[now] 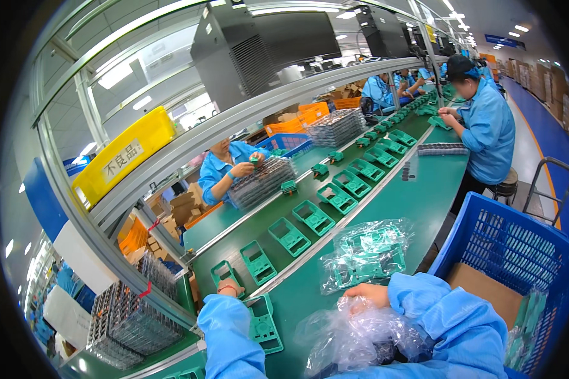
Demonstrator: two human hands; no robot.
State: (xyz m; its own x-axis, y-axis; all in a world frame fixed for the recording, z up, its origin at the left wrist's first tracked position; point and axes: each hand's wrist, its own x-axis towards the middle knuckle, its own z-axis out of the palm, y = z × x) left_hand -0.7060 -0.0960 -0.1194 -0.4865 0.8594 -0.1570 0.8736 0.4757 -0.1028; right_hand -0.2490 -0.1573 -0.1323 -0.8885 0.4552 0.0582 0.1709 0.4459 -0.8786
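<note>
My left hand (229, 290) reaches forward onto the green conveyor belt (360, 142) and rests its fingers on a green plastic frame (224, 274). Another green frame (263, 325) lies just right of that forearm on the workbench. My right hand (368, 295) presses on crumpled clear plastic bags (354, 335) in front of me. A clear bag holding several green frames (367, 252) lies just beyond that hand. Both arms wear light blue sleeves.
A row of green frames (335, 197) runs up the belt. A blue crate (518, 259) with a cardboard sheet stands at my right. Stacked clear trays (129, 316) sit at the left. Workers in blue sit along both sides; a yellow bin (123, 155) rests on the upper shelf.
</note>
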